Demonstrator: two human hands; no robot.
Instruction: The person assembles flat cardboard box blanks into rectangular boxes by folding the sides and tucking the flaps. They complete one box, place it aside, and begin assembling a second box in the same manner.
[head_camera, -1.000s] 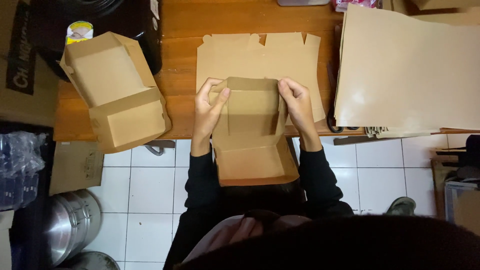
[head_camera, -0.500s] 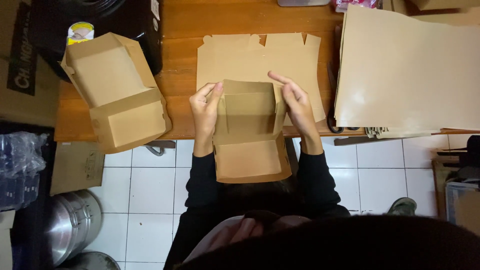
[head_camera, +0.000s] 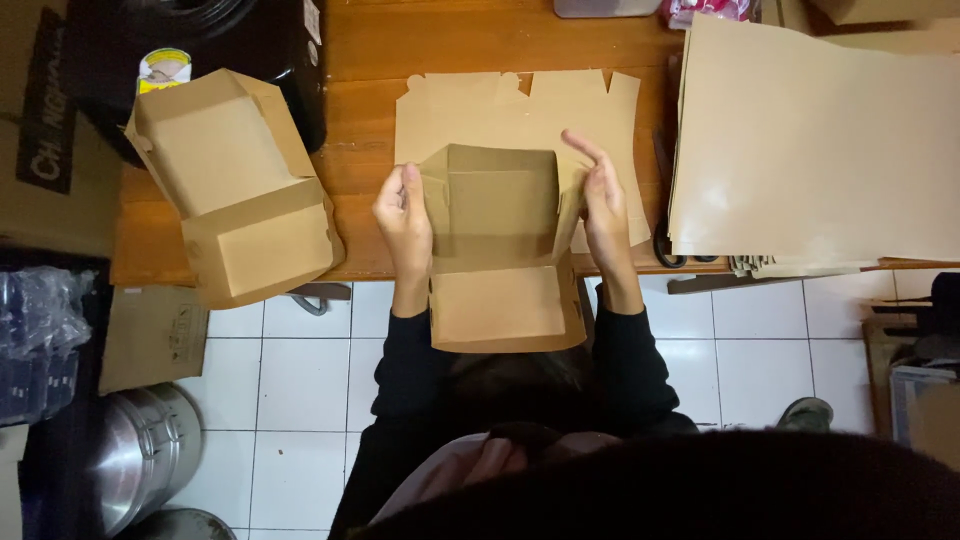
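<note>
1. As the person bends over a wooden table (head_camera: 360, 60), both bare hands press against a half-formed brown cardboard box (head_camera: 497, 240). The left hand (head_camera: 404, 215) is curled narrow against the box's left wall, and the right hand (head_camera: 605, 205) lies flat along the right wall, fingers stretched forward and partly spread.
2. Between the two hands, the box's far half stands up as a shallow tray, while its near half hangs flat over the table edge toward the person's body.
3. Judged from this, the step in hand is raising and squaring the side walls; the next move seems to call for pressing the corner flaps inward so that the walls hold.
4. Under the box, beyond the fingertips, a flat unfolded blank (head_camera: 520, 110) lies on the table.
5. Well to the left of the left hand sits a finished open box (head_camera: 235, 190); to the right of the right hand lies a stack of large brown sheets (head_camera: 820, 140).
6. Both thumbs are hard to make out, and the corner tabs cannot be seen to be locked or loose. The person's dark head hides the lap, and the sheet stack is cut off at the right edge.
</note>
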